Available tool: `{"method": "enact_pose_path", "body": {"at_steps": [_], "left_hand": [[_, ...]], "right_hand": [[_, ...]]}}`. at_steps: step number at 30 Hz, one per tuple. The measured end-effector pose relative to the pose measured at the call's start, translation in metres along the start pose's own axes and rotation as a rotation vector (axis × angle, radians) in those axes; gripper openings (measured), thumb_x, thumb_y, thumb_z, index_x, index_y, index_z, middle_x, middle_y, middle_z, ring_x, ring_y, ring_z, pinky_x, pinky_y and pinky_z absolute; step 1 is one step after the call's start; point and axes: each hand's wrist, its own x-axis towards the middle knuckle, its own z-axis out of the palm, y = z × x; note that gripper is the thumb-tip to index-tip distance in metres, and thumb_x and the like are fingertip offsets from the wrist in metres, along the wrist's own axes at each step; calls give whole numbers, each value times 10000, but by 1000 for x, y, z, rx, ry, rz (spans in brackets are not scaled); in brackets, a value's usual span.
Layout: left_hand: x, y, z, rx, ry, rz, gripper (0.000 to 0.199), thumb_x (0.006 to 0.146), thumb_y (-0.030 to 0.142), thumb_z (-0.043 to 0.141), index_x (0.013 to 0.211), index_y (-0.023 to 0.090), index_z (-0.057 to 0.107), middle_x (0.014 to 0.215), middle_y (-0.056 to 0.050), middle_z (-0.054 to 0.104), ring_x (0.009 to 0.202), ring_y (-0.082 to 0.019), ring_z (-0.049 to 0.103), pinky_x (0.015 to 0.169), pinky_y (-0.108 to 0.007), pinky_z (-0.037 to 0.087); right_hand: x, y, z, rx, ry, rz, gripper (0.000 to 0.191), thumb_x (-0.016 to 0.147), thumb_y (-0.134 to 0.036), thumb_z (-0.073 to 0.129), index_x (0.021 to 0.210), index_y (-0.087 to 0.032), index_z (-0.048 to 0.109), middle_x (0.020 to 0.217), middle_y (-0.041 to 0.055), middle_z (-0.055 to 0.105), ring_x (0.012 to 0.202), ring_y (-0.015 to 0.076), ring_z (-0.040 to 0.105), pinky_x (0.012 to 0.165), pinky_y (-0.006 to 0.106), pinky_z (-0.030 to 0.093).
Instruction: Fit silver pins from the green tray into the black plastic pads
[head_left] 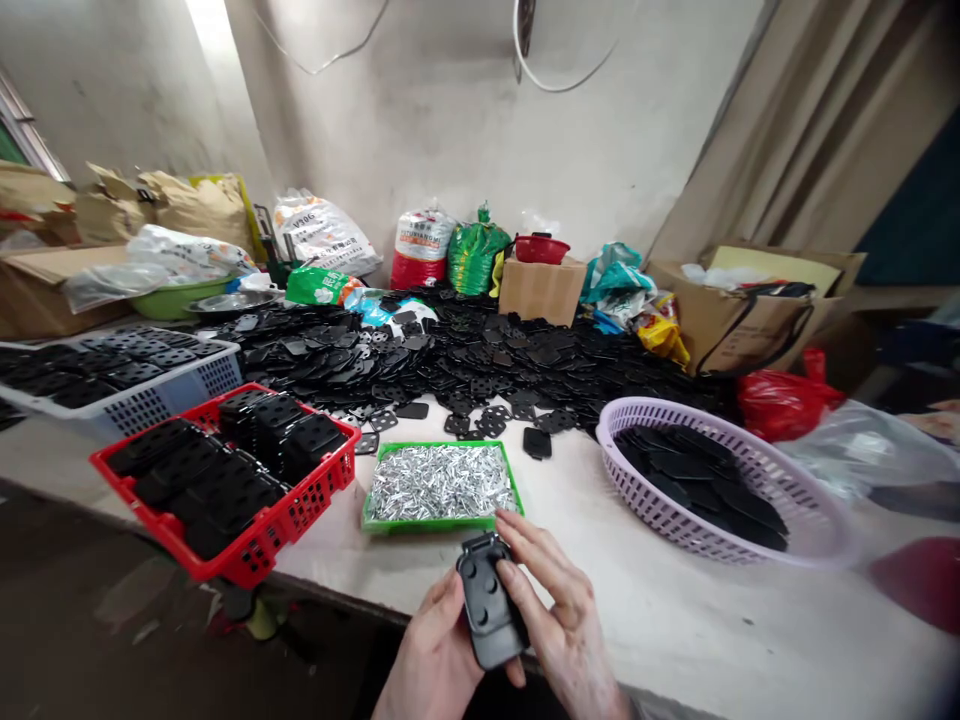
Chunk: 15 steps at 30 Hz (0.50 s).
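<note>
Between my two hands, over the table's front edge, is a black plastic case-like part (491,605) with round recesses on its face. My left hand (435,650) closes on its left side, thumb along the edge. My right hand (562,625) grips the right side, its fingers at the upper edge and thumb side. Just beyond the hands sits a green tray (442,526) filled with small silvery metal pins (442,482). Behind the tray, a single black plate (537,443) lies on the white tabletop.
To the left, a red basket (262,545) holds stacked black parts, with a grey-white basket (150,408) behind it. A lilac basket (679,535) with black plates stands right. A broad heap of black plates (487,355) spreads across the back, before bags and a cardboard box (541,290).
</note>
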Motion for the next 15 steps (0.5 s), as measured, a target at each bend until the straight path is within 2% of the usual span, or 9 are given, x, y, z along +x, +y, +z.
{"method": "enact_pose_path", "body": {"at_steps": [4, 7, 9, 11, 12, 15], "left_hand": [[-7, 8, -23, -97, 30, 26, 221, 804, 371, 699, 953, 213, 736, 868, -64, 743, 676, -198, 670, 529, -276, 500], [-11, 20, -33, -146, 127, 59, 266, 699, 342, 808, 945, 253, 756, 990, -42, 755, 859, -208, 687, 699, -281, 525], [-13, 30, -34, -154, 202, 63, 320, 660, 367, 834, 949, 251, 762, 1031, -45, 754, 903, -233, 689, 781, -316, 524], [-14, 38, -33, -148, 270, 80, 367, 641, 396, 839, 962, 236, 763, 1043, -55, 752, 882, -251, 694, 806, -349, 524], [-14, 41, -32, -140, 294, 97, 377, 632, 401, 843, 959, 233, 763, 1050, -53, 749, 869, -252, 695, 809, -356, 524], [-13, 43, -30, -85, 379, 163, 388, 638, 391, 836, 985, 239, 754, 1061, -48, 742, 836, -238, 694, 797, -354, 526]], "right_hand": [[9, -7, 14, 46, -147, 43, 310, 930, -359, 563, 1210, -286, 674, 1423, 64, 507, 1299, 271, 475, 1074, 428, 437], [27, -10, 20, 77, -286, 22, 324, 914, -369, 596, 1219, -286, 667, 1420, 58, 511, 1277, 267, 496, 1063, 411, 440], [45, -8, 21, 92, -310, 27, 346, 929, -378, 569, 1243, -256, 647, 1326, 74, 594, 1184, 243, 572, 990, 368, 493], [67, -2, 22, -51, -315, 55, 319, 971, -347, 477, 1199, -221, 660, 1158, 71, 687, 1027, 202, 646, 868, 307, 532], [78, 3, 23, -180, -322, 70, 303, 978, -311, 444, 1119, -209, 692, 1055, 62, 717, 943, 189, 663, 809, 287, 531], [104, 17, 33, -510, -367, 89, 254, 901, -221, 518, 754, -193, 724, 798, 52, 718, 771, 194, 647, 706, 283, 477]]}}
